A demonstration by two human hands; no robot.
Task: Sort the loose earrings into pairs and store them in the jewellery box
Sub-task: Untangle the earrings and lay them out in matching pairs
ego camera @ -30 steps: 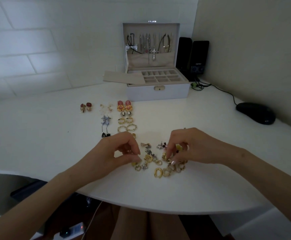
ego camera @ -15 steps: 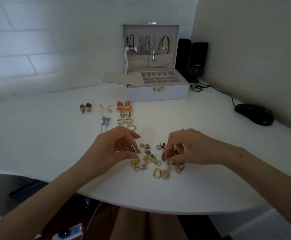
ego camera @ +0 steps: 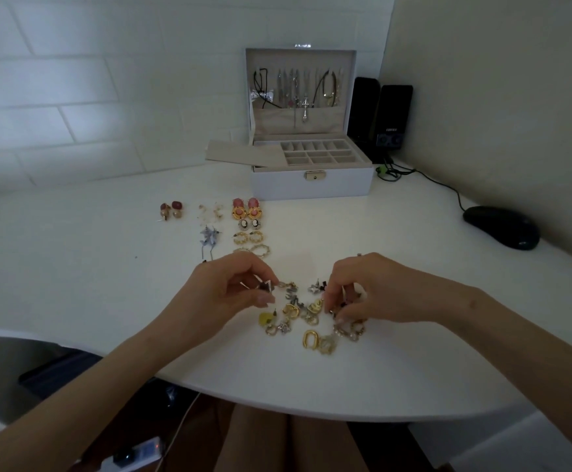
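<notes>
Mid-sorting: my left hand pinched a dark earring beside the pile. My right hand, its grasp unclear, needed to find the twin.

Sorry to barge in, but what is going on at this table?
A person is sorting earrings into pairs on the white table. The left hand pinches a small dark earring beside the loose pile, while the right hand reaches into the pile's other side with curled fingers. Whether it grips a piece is unclear. Several matched pairs lie in rows farther back, and the jewellery box stands open behind them.
</notes>
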